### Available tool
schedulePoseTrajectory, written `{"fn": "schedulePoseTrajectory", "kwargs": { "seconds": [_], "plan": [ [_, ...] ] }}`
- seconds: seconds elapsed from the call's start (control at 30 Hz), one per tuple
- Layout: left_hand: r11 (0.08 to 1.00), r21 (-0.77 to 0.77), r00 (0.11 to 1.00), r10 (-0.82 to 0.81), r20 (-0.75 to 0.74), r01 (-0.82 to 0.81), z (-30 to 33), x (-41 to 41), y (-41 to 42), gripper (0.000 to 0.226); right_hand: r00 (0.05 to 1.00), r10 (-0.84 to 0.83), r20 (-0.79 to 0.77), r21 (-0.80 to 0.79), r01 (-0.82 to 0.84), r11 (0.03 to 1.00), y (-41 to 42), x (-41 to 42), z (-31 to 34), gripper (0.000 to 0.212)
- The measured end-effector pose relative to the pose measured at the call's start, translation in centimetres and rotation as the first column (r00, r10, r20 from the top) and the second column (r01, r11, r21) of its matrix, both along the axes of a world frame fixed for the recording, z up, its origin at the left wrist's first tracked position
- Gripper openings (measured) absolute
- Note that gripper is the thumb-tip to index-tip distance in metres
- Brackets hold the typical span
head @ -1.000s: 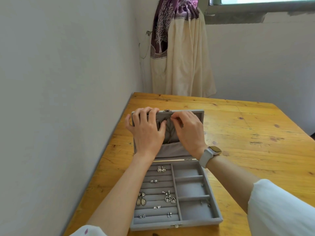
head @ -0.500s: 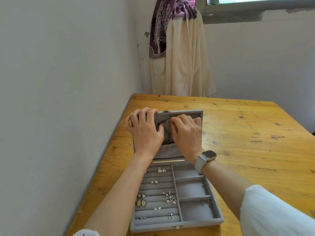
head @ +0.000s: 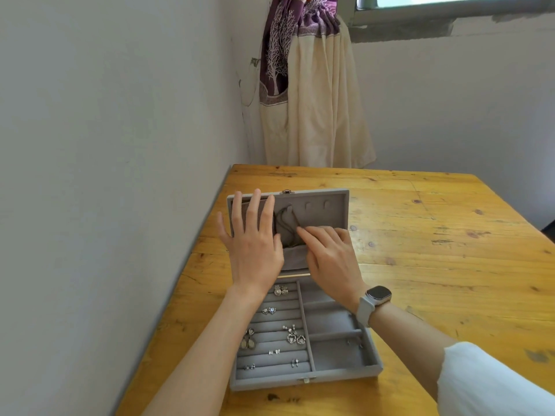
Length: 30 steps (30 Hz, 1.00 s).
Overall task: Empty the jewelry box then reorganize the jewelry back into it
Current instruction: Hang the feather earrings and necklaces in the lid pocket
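A grey velvet jewelry box (head: pixel 372 363) lies open on the wooden table, its lid (head: pixel 330 205) standing upright at the far side. A thin dark necklace (head: pixel 285 223) hangs from a tab inside the lid. My left hand (head: pixel 255 238) rests flat against the lid's left part, fingers straight. My right hand (head: pixel 327 253) lies over the lid's pocket, its index finger touching the necklace chain. Several silver earrings (head: pixel 295 337) sit in the box's ridged left section. A small piece (head: pixel 354 343) lies in a right compartment.
The box stands near the left edge of the wooden table (head: pixel 435 250), close to a grey wall (head: pixel 105 175). A cream and purple curtain (head: pixel 312 85) hangs behind the table's far edge. A watch (head: pixel 377 297) is on my right wrist.
Both hands have uncurled from the lid's top. My left fingers are now straight and flat; my right hand has slid down and right, uncovering the tabs and the necklace.
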State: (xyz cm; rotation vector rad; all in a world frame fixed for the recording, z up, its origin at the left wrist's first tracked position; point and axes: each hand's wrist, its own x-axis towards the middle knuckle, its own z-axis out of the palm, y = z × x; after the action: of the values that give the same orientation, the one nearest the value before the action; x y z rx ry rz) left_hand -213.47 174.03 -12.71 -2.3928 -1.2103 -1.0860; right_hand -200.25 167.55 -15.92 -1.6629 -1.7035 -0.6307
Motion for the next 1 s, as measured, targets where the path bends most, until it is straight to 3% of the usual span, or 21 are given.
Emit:
{"fn": "schedulePoseTrajectory", "kwargs": {
  "seconds": [0.13, 0.3, 0.4, 0.53, 0.63, 0.8, 0.9, 1.0],
  "plan": [
    [0.996, -0.07, 0.996, -0.041, 0.077, 0.047, -1.2, 0.0, -3.7, 0.059, 0.992, 0.069, -0.106, -0.083, -0.078, 0.993, -3.7, 1.5, 0.2, 0.038],
    [0.963, -0.142, 0.971, -0.215, 0.108, 0.229, -1.3, 4.1, -9.3, 0.041, 0.971, -0.028, -0.237, -0.08, 0.009, 0.997, -10.0, 5.4, 0.2, 0.034],
    [0.887, -0.254, 0.922, -0.377, 0.086, 0.386, -1.9, 8.7, -13.4, 0.045, 0.95, -0.15, -0.276, -0.111, 0.123, 0.986, -14.6, 8.7, -0.3, 0.03],
    [0.761, -0.481, 0.872, -0.489, 0.017, 0.436, -3.8, 14.9, -19.0, 0.05, 0.898, -0.332, -0.289, -0.197, 0.283, 0.939, -21.2, 13.5, -1.4, 0.029],
    [0.662, -0.641, 0.809, -0.578, -0.106, 0.389, -5.0, 18.9, -22.2, 0.052, 0.821, -0.484, -0.304, -0.235, 0.428, 0.873, -25.7, 16.6, -2.2, 0.027],
    [0.646, -0.722, 0.748, -0.602, -0.281, 0.248, -7.4, 23.1, -24.8, 0.057, 0.604, -0.704, -0.374, -0.321, 0.627, 0.709, -30.0, 22.5, -3.1, 0.023],
    [0.696, -0.685, 0.751, -0.567, -0.338, 0.216, -8.2, 23.2, -24.9, 0.057, 0.433, -0.774, -0.463, -0.481, 0.611, 0.629, -30.3, 25.6, -3.3, 0.026],
    [0.706, -0.671, 0.759, -0.559, -0.333, 0.226, -8.5, 23.1, -24.9, 0.057, 0.336, -0.824, -0.456, -0.625, 0.538, 0.566, -29.5, 27.3, -3.6, 0.036]
  ]
}}
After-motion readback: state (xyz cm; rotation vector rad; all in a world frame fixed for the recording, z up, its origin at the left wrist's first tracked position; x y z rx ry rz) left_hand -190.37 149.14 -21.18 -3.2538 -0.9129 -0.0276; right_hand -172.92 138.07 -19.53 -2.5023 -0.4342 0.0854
